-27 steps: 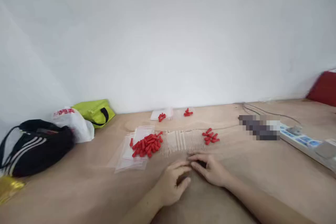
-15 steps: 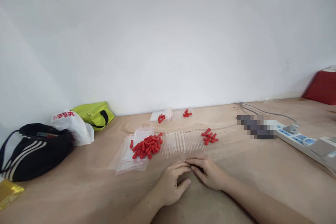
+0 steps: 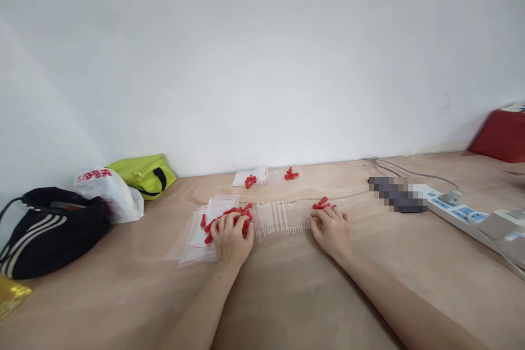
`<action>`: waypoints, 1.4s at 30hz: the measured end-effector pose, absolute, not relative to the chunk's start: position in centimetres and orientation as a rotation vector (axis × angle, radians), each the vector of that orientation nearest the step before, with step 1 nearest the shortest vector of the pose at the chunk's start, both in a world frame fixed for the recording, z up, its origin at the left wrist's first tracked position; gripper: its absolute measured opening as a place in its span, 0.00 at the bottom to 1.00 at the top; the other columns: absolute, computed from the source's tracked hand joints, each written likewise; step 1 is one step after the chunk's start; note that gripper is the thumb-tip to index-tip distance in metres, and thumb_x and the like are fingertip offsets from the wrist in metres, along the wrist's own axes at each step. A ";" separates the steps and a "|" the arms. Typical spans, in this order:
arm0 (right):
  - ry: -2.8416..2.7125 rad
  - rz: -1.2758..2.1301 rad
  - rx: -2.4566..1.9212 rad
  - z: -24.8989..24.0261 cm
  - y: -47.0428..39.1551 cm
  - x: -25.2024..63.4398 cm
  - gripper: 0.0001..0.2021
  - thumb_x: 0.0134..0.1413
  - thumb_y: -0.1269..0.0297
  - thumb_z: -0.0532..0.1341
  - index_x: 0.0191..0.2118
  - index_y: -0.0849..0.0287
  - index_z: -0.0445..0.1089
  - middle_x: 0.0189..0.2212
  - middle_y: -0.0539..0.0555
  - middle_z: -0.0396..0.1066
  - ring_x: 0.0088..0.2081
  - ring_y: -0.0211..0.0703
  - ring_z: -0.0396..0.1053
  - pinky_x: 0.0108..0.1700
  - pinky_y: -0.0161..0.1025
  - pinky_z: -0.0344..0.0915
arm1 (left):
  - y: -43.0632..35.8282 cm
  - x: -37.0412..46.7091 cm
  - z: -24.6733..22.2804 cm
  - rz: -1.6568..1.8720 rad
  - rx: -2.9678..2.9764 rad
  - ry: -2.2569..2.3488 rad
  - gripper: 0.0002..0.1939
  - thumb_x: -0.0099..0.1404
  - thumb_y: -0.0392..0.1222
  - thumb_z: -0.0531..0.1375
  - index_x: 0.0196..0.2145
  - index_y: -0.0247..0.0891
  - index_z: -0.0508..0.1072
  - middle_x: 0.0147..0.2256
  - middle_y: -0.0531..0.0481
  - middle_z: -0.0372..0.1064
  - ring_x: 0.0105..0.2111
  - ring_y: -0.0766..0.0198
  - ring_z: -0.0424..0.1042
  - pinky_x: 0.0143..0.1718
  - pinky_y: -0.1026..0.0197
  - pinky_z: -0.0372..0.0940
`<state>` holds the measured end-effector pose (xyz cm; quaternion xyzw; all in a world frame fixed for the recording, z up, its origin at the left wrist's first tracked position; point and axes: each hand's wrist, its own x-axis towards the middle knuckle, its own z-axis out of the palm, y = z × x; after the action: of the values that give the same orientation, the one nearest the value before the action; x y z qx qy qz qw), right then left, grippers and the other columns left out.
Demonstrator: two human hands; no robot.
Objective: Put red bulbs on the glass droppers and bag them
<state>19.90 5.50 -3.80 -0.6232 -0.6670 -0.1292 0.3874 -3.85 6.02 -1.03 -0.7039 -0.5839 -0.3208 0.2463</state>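
Head view, as I watch from the room: the person's left hand [image 3: 233, 238] bends over a heap of small red club-shaped pieces [image 3: 246, 208] left of the frame's centre, which lies on flat clear plastic bags [image 3: 198, 251] with red-lined edges. Its fingertips are hidden among the pieces, so I cannot tell whether it grasps one. The right hand [image 3: 333, 231] curls at a smaller cluster of similar red pieces [image 3: 323, 202] right of centre; I cannot make out its grip either. Between the hands runs a row of thin pale sticks [image 3: 283, 217], laid side by side.

The step in hand looks to be handling red pieces on both sides at once; taking hold of a single piece would, I judge, call for a fine pinch that leaves the sticks undisturbed.

As for edges, the plain white wall [image 3: 287, 65] closes off the back, a black cloth bag with white stripes [image 3: 57, 229] bounds the left, and a white power strip with blue sockets [image 3: 467, 213] the right. Pale wooden tabletop [image 3: 274, 295] stretches between the forearms at lower centre, giving them room to move
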 end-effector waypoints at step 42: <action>-1.628 -0.062 -2.027 -2.2 5.7 21.0 0.12 0.47 0.57 0.54 0.24 0.54 0.72 0.30 0.55 0.71 0.38 0.50 0.63 0.38 0.46 0.49 | 2.0 -0.8 -0.6 -0.960 -2.712 -1.439 0.05 0.55 0.34 0.54 0.31 0.37 0.68 0.30 0.49 0.66 0.31 0.62 0.67 0.33 0.60 0.63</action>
<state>20.97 5.66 -2.20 -0.7511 -0.6033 -0.0228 0.2670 -0.81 1.97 -0.56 -0.8426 -0.4470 -0.2981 -0.0375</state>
